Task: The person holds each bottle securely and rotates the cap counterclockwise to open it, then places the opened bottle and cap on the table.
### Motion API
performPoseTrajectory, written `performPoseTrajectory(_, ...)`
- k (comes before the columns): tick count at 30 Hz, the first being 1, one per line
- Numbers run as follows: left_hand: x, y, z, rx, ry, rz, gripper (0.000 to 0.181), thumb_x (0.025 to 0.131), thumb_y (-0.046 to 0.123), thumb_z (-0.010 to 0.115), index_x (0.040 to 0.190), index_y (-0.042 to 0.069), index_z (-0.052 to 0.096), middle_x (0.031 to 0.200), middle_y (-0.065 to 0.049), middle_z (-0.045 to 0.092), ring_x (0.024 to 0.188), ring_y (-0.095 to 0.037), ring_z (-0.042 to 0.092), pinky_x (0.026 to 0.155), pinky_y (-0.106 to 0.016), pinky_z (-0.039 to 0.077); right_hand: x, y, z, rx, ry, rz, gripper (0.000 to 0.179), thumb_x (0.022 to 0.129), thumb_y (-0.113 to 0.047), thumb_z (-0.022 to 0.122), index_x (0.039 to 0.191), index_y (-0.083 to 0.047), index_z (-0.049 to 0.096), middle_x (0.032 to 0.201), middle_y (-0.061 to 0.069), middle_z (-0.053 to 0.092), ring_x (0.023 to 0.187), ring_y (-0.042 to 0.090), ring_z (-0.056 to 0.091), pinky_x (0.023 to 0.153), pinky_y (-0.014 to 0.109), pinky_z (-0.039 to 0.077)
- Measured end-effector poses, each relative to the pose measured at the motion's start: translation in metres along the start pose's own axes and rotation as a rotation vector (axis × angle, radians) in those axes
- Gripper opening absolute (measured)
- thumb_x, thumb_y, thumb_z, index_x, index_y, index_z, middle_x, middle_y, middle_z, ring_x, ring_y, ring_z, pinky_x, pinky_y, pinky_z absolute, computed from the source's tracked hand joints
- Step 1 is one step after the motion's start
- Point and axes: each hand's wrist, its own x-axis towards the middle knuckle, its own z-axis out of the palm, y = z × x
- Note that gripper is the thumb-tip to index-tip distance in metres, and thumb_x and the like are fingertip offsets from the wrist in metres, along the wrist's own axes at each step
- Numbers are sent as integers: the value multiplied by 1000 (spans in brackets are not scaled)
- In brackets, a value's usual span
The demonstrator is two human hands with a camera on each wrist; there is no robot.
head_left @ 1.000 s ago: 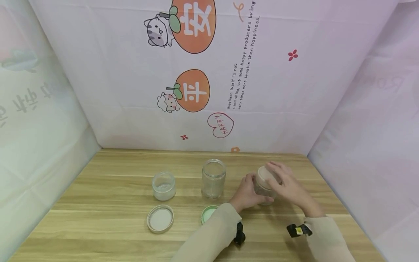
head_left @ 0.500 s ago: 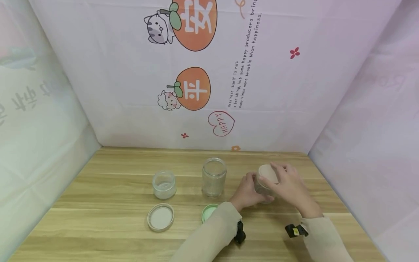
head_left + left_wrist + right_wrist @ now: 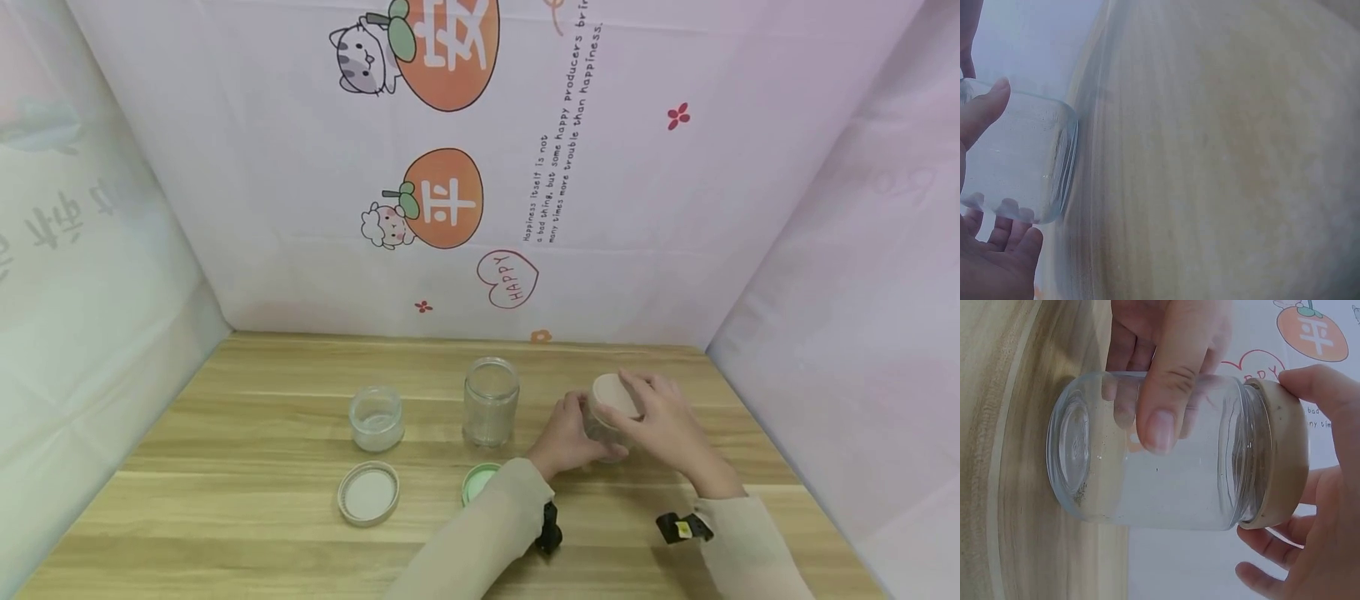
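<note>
At the right of the table a clear glass jar stands upright with a beige lid on its mouth. My left hand grips the jar's body, thumb on the near side and fingers behind the glass. Fingers and thumb of my right hand hold the lid by its rim from above. In the right wrist view the lid sits over the threaded neck, and the jar looks empty. The left wrist view shows the jar's base close to the wooden tabletop.
A taller open glass jar stands left of my hands, with a green lid partly behind my left sleeve. Farther left are a short open jar and an upturned beige lid. Printed cloth walls surround the table.
My right hand has shifted its fingers slightly around the lid, uncovering more of its top. The left hand keeps its hold on the jar; the head view has tilted a little.
</note>
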Motion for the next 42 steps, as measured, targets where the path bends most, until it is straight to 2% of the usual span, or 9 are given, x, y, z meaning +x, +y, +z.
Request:
performPoseTrajectory(11, 0, 0, 0, 8, -4, -1, 94, 71, 43, 92, 143, 13, 40, 133, -1, 46, 120, -13, 47, 101, -31, 43, -1, 4, 0, 66, 4, -79, 74, 93, -40, 71, 146, 4, 46, 137, 26, 51, 114, 43, 46, 79, 60, 50)
performPoseTrajectory(14, 0, -2, 0, 15, -4, 9, 95, 71, 44, 91, 144, 11, 40, 134, -2, 46, 120, -13, 47, 101, -32, 43, -1, 6, -1, 83, -23, -98, 72, 94, -37, 70, 148, 3, 44, 141, 25, 48, 116, 43, 46, 81, 62, 49)
performPoseTrajectory(19, 2, -5, 1, 24, -8, 20, 95, 72, 45, 90, 145, 10, 39, 137, -4, 46, 122, -13, 47, 102, -32, 44, -2, 7, -3, 100, -65, -105, 71, 95, -34, 67, 151, 1, 40, 152, 26, 37, 129, 47, 37, 90, 67, 44)
performPoseTrajectory(24, 2, -5, 2, 20, 5, 8, 95, 71, 44, 92, 144, 11, 40, 137, -3, 46, 123, -12, 46, 102, -32, 43, 0, 5, -2, 58, -61, -68, 76, 95, -45, 66, 151, 0, 39, 152, 29, 35, 133, 52, 34, 93, 73, 39)
performPoseTrajectory(28, 0, -3, 3, 29, 19, -12, 94, 69, 44, 93, 141, 13, 42, 134, -1, 47, 122, -13, 47, 103, -32, 43, 1, 1, -1, 4, -41, -9, 83, 93, -57, 64, 151, -2, 41, 149, 29, 40, 132, 53, 36, 94, 75, 35)
performPoseTrajectory(31, 1, -3, 3, 42, 21, -6, 93, 69, 44, 93, 140, 12, 42, 131, -1, 48, 118, -12, 48, 101, -31, 43, 1, -3, -1, -35, -43, 20, 88, 91, -63, 62, 150, -2, 42, 143, 30, 44, 128, 53, 40, 92, 73, 37)
performPoseTrajectory(36, 1, -3, 3, 45, 14, 16, 92, 70, 43, 92, 140, 11, 42, 129, -1, 48, 114, -9, 48, 98, -28, 44, 1, -8, -2, -95, -45, 27, 90, 90, -66, 61, 148, 0, 43, 134, 34, 50, 120, 53, 47, 85, 67, 42)
performPoseTrajectory(42, 0, -1, 2, 16, 10, -11, 91, 71, 42, 92, 141, 14, 42, 131, 1, 47, 117, -11, 47, 100, -31, 44, 4, -9, -2, -93, -39, 34, 88, 92, -64, 59, 147, 2, 44, 135, 34, 49, 120, 53, 46, 86, 69, 42)
